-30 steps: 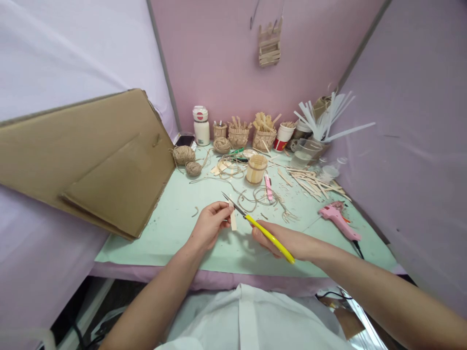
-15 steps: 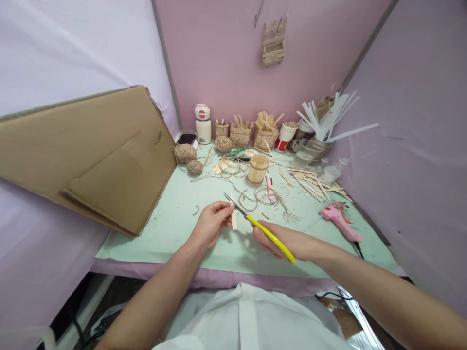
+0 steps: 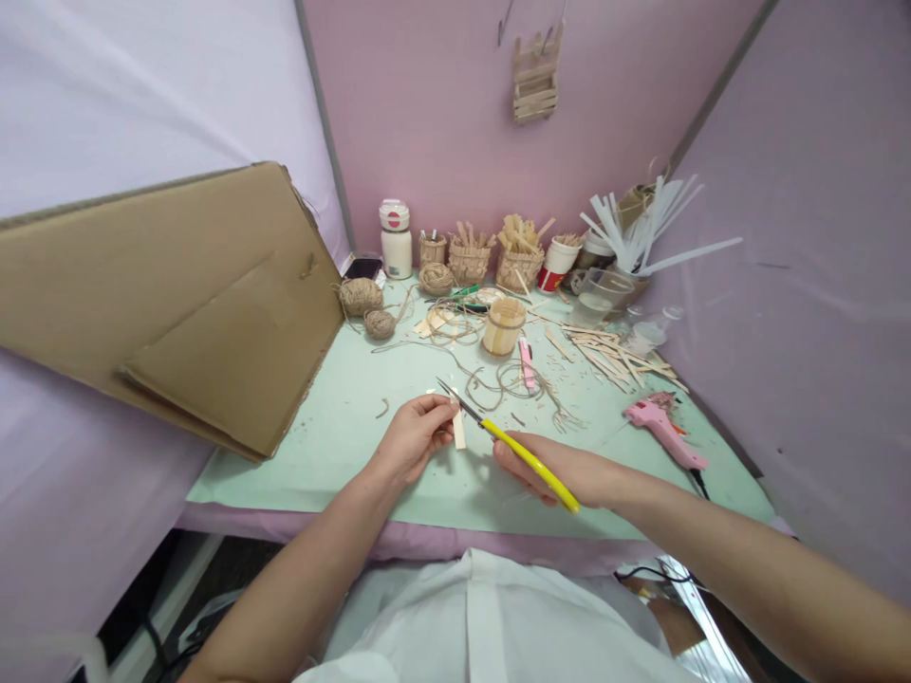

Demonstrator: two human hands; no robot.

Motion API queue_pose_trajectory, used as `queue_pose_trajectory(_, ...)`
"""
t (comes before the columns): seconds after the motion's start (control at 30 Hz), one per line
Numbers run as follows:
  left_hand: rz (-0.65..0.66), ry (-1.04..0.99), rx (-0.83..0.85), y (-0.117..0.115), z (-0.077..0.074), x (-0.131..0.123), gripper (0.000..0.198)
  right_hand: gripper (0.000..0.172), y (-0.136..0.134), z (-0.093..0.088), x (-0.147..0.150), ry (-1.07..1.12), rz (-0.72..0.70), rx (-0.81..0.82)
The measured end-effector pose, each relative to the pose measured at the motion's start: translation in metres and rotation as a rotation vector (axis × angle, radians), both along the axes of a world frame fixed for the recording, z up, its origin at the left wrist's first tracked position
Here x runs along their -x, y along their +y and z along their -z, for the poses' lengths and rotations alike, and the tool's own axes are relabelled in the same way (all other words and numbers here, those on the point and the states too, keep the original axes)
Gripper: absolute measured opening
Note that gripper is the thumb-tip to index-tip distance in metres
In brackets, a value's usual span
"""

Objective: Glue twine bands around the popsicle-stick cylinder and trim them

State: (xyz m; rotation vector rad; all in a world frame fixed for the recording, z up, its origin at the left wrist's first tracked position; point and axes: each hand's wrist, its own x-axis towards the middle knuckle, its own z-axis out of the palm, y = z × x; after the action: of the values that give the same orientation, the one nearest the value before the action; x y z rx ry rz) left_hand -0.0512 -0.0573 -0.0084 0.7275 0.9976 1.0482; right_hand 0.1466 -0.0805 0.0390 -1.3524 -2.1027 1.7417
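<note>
My left hand (image 3: 421, 433) is closed, pinching a short flat wooden stick (image 3: 459, 432) between thumb and fingers. Yellow-handled scissors (image 3: 530, 465) are gripped in my right hand (image 3: 548, 467), whose fingers are partly hidden behind the handle. The blades point up and left and lie across the upper part of the stick, beside my left thumb. A small pale piece shows just beyond my left fingertips. Behind the blades lie loose twine (image 3: 502, 384), a pink utility knife (image 3: 526, 363) and a small round wooden-slat cup (image 3: 503, 329).
A large cardboard sheet (image 3: 213, 294) leans at the left. Twine balls (image 3: 362, 297), a white bottle (image 3: 396, 242) and stick-filled baskets (image 3: 470, 258) line the back. At the right are a pile of sticks (image 3: 604, 351), a plastic cup (image 3: 602, 299) and a pink glue gun (image 3: 661, 429).
A small pale piece now shows beyond my left fingertips, apart from the stick's top end. Both hands and the scissors have hardly moved.
</note>
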Motion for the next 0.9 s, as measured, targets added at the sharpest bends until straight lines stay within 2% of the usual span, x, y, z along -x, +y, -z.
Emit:
queue_pose_trajectory(0.33,0.033,0.015,0.035,0.000,0.002,0.003,0.024,0.051,0.001,0.002,0.003,-0.016,0.125,0.166)
queue_pose_trajectory(0.6,0.044,0.015,0.045,0.000,0.004,0.007,0.024,0.055,0.003,-0.003,0.003,-0.040,0.192,0.199)
queue_pose_trajectory(0.77,-0.069,-0.040,-0.017,0.002,0.001,0.024,0.024,0.055,0.005,-0.008,-0.007,-0.021,0.181,0.098)
queue_pose_trajectory(0.9,-0.198,-0.080,-0.099,0.002,-0.003,0.033,0.024,0.049,0.005,-0.003,-0.017,0.079,0.161,0.004)
